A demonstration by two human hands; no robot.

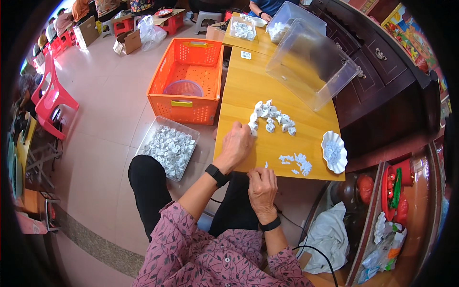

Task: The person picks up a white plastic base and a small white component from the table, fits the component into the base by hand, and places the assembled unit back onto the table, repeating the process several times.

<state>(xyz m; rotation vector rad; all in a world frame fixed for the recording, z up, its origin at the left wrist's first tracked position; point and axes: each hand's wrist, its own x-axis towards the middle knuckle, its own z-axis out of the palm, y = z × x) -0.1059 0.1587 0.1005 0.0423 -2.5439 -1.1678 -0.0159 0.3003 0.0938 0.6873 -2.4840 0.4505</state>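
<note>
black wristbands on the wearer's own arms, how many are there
2: one black wristband around the wrist of the left hand, the other around that of the right hand.

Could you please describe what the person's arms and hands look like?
The ungloved left hand has a black watch-like band at its wrist, the ungloved right hand a dark wristband. The sleeves are pinkish purple with dark leaf shapes.

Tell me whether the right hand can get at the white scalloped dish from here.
Probably yes: the white dish sits on the table, to the right of the right hand; only a low scatter of small pieces lies between, which it could likely pass over.
</note>
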